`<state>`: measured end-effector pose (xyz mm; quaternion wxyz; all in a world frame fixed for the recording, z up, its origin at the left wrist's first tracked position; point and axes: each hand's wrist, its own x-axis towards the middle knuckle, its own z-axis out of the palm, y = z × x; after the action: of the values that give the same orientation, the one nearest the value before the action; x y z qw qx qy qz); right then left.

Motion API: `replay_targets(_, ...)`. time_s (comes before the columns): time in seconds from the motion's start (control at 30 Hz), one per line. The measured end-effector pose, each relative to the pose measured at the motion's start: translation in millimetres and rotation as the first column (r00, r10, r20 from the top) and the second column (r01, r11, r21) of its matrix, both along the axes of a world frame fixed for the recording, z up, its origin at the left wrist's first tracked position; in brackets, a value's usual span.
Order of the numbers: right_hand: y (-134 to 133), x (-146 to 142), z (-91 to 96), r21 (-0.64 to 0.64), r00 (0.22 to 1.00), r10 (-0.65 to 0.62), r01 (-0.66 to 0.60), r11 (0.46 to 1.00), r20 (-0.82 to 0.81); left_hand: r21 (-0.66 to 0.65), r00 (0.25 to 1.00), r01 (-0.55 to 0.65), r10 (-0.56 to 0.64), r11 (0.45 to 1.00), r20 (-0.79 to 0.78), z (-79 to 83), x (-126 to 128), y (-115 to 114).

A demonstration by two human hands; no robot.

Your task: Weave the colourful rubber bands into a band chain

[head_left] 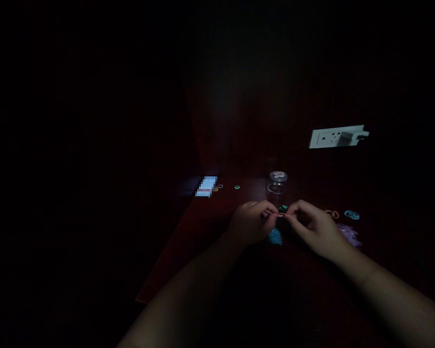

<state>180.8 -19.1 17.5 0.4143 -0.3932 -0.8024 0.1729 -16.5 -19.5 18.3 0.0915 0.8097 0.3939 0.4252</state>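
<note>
Between my two hands a small orange-pink band (281,214), looking like a hair tie, is held at both ends. My left hand (253,221) pinches one end between thumb and fingertips. The other end is pinched by my right hand (313,227). Just behind the band shows a bit of green material (283,208). Below the fingers lies a blue frilly bunch (275,236). A lilac frilly bunch (349,235) rests beside my right wrist. Past the right hand are brownish-orange rings (333,214) and blue rings (352,214).
A clear lidded jar (276,183) stands behind my hands. At the left edge of the dark red table (181,251) a lit phone (206,186) lies near small loose rings (237,187). A white wall socket (335,137) holds a plug. The surroundings are very dark.
</note>
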Motion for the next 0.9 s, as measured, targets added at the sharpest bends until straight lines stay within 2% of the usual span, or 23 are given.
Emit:
replay_targets(0.17, -0.5, -1.9, 1.6, -0.018, 1.0, 0.005, -0.005, 1.0, 0.014, 0.01, 0.999, 0.042, -0.042, 0.999, -0.005, 0.1, -0.1, 0.5)
replay_targets(0.57, -0.2, 1.0, 3.5, -0.049, 0.999, -0.012, 0.013, 0.999, 0.032, 0.025, 0.999, 0.017, -0.017, 1.0, -0.035, 1.0, -2.2, 1.8)
replay_targets(0.73, 6.8, 10.8, 5.6, -0.012, 0.995, -0.095, 0.095, 0.995, -0.019, 0.006, 0.998, -0.054, 0.054, 0.999, -0.028, 1.8, -6.4, 3.9)
replay_targets(0.83, 16.7, 25.3, 7.9, 0.051, 0.99, -0.14, 0.14, 0.989, -0.02, -0.018, 0.997, -0.081, 0.081, 0.997, -0.002, 0.7, -9.2, 5.9)
replay_targets(0.9, 24.7, 38.4, 12.0, 0.089, 0.976, -0.21, 0.215, 0.973, -0.057, -0.025, 0.996, -0.088, 0.088, 0.996, 0.017, 0.1, -10.6, 7.1)
